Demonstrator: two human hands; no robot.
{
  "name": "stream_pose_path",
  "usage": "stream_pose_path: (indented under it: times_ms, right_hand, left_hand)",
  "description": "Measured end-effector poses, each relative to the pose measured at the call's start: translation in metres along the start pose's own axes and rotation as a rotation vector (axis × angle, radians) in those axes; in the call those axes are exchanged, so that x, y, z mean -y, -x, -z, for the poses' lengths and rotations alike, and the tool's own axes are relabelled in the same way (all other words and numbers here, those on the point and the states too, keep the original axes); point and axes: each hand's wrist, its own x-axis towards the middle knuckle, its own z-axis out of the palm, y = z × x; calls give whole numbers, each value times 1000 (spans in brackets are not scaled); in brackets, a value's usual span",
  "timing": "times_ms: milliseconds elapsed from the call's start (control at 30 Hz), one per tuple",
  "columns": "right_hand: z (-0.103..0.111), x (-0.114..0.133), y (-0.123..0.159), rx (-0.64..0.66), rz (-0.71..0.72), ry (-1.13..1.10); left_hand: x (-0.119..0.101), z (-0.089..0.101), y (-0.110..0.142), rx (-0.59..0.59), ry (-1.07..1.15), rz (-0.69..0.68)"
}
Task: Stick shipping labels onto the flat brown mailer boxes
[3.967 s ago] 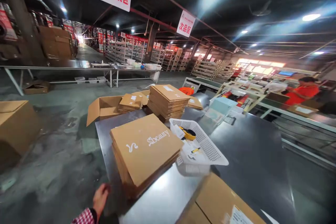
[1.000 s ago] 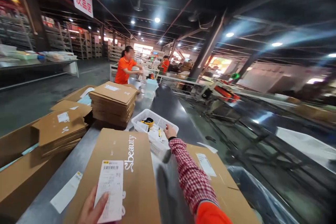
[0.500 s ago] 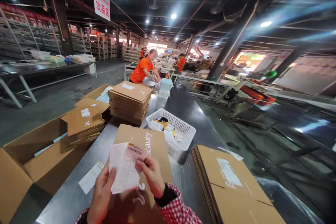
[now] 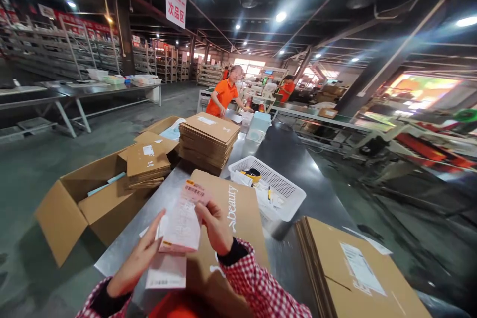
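Here, the right hand (image 4: 217,223) pinches the paper labels (image 4: 181,226) close beside one open left hand (image 4: 138,263), above one printed carton (image 4: 248,213) at the bench's (image 4: 288,149) near end, with one tall stack (image 4: 208,141) along its left edge and one white basket (image 4: 292,198).

Fine print on the slips (image 4: 181,228) is too small to read, sorry. They and the right hand (image 4: 218,228) cover bits of the lettered carton (image 4: 249,218) left of the white basket (image 4: 294,208). Carton stack (image 4: 357,258) right of the basket gets chopped by the bottom edge. Person (image 4: 224,94) beyond the basket: face blurred.
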Motion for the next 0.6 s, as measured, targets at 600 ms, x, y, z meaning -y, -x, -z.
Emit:
stream_pose_path:
  times_ms: [600]
  right_hand:
    - [67, 9, -8, -214, 37, -5]
  left_hand:
    - [7, -71, -53, -42, -230, -141]
